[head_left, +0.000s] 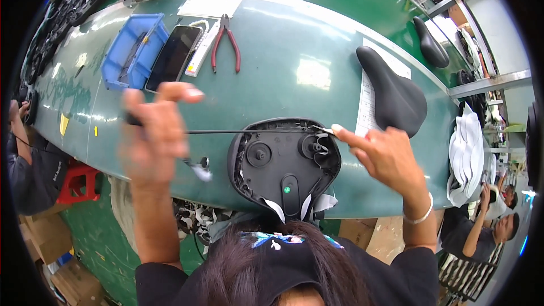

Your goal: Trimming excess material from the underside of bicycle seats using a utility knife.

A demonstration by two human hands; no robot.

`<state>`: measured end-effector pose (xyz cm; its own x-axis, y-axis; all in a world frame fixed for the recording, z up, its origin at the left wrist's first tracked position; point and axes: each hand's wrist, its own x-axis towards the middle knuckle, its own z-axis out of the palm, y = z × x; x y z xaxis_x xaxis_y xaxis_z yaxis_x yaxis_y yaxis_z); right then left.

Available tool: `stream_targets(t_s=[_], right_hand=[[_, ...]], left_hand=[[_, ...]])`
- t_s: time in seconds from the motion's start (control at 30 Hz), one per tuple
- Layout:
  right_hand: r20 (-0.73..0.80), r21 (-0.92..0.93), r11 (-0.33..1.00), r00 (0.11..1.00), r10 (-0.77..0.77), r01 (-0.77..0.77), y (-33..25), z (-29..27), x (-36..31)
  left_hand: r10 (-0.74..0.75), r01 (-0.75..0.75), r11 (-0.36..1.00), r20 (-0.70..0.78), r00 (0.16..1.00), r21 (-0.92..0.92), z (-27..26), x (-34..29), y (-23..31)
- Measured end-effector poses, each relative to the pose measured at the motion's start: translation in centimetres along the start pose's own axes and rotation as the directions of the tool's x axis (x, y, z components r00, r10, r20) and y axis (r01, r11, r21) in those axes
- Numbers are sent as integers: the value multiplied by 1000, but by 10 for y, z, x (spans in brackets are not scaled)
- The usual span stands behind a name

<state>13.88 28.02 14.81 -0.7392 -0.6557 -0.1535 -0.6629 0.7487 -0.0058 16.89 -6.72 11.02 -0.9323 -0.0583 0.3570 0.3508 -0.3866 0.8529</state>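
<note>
An upside-down black bicycle saddle (272,164) lies at the table's near edge, its hollow underside showing two round bosses and a green dot. Across its wide end runs a thin, straight black strip (221,131); whether it is a cord or a rod I cannot tell. My left hand (153,136), smeared by motion, curls around the strip's left end, with a dark piece at the fist. Below that hand is a blurred dark thing with a pale tip (201,171). My right hand (388,158) is at the saddle's right rim, fingertips closed on a small pale piece.
Farther back on the green table (272,39) lie a blue bin (133,51), a phone (175,56) and red-handled cutters (226,45). A finished black saddle (391,93) rests on paper at right. Stacked white sheets (466,156) stand beyond it. Other people work at both sides.
</note>
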Motion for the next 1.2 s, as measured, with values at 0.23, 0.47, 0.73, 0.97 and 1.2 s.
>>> stream_targets(t_s=[0.23, 0.47, 0.73, 0.97, 1.2], right_hand=[[1, 42, 966, 967, 254, -254, -51, 4, -43], [-91, 185, 969, 979, 180, -161, -20, 26, -40], [20, 556, 753, 911, 412, -352, -69, 47, -82], [88, 879, 389, 896, 436, -275, -91, 64, -93], [118, 909, 185, 654, 747, -374, -53, 69, -105]], left_hand=[[-190, 190, 981, -32, 981, 30, -8, 52, -5], [-211, -83, 952, 827, 521, 295, 86, 62, -83], [-274, 252, 934, -58, 960, -253, 98, 72, -48], [381, -428, 892, -752, 538, 145, 59, 58, -36], [-333, 56, 379, 79, 940, 924, 57, 36, -75]])
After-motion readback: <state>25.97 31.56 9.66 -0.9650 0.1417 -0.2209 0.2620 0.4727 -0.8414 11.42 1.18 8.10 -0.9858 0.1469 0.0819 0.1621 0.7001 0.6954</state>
